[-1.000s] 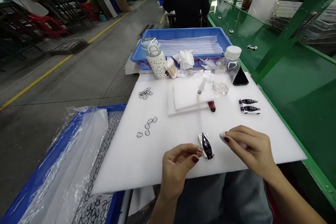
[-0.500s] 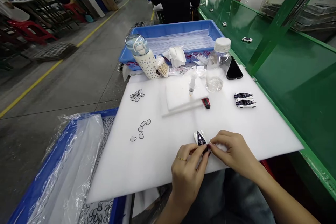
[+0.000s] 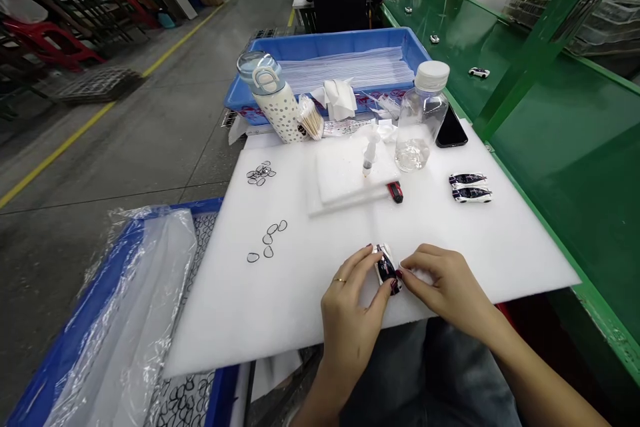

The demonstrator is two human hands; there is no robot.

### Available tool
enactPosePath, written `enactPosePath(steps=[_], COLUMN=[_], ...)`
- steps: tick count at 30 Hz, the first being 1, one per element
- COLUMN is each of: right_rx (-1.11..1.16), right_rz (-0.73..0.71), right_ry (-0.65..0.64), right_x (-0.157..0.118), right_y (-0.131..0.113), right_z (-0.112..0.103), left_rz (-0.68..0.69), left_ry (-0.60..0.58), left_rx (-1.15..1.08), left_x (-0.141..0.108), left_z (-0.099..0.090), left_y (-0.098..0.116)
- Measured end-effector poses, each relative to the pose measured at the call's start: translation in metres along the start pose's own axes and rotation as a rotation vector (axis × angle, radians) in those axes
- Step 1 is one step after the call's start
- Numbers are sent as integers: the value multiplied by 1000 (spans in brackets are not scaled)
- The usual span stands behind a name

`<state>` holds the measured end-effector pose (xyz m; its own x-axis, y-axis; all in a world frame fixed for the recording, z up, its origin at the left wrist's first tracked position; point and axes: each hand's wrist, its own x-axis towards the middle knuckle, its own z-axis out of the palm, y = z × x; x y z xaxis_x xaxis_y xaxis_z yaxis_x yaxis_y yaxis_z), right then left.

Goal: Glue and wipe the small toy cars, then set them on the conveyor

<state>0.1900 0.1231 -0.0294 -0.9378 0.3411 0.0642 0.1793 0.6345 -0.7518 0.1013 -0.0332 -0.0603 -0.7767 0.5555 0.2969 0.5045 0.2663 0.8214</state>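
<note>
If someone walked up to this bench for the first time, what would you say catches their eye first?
Most likely the two hands, left hand and right hand, meeting over a small black-and-white toy car at the near edge of the white foam sheet. Next, two matching toy cars lying side by side at the sheet's right, and the clear bottle with the spotted bottle standing at the far edge in front of a blue tray.

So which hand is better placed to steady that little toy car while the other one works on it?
Probably the left hand: its fingers already lie on the toy car from the left side on the white foam sheet. The right hand touches only the car's near end with its fingertips and seems to hold a small white piece.
</note>
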Motion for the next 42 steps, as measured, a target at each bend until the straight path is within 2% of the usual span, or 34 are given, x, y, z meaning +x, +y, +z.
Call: enactPosePath(steps=[7,18,20,22,24,25,27,30,32,36,39,42], right_rx=[6,-44,-31,10,34,26,-35,-192,-271,-309,-382,-355], right_rz=[16,111,90,38,-35,-76,-172,-336,-402,-404,-454,-565], right_ry=[-27,-82,-91,-66,37,112,251,339,364,393,369,222], right_x=[3,11,11,9,2,-2,-11,-22,-25,-26,-29,-24], right_y=[0,-6,-6,-4,-1,2,6,10,8,-2,-7,-6], right_z=[-1,-4,-6,-7,-6,-4,0,8,13,24,30,16], left_rz=[-61,-78,-50,27,116,143,158,147,152,139,134,141], left_ry=[-119,-159,-245,-413,-560,-577,-487,-330,-329,-364,-370,-382], left_rx=[-97,-77,-50,-31,-19,-20,-27,-18,-7,-12,-19,-28], left_x=[9,15,22,30,36,37,35,31,29,29,30,29], left_z=[-10,-15,-22,-30,-35,-35,-34,-29,-28,-30,-31,-31], left_y=[1,2,0,-2,-6,-8,-11,-13,-13,-12,-13,-14])
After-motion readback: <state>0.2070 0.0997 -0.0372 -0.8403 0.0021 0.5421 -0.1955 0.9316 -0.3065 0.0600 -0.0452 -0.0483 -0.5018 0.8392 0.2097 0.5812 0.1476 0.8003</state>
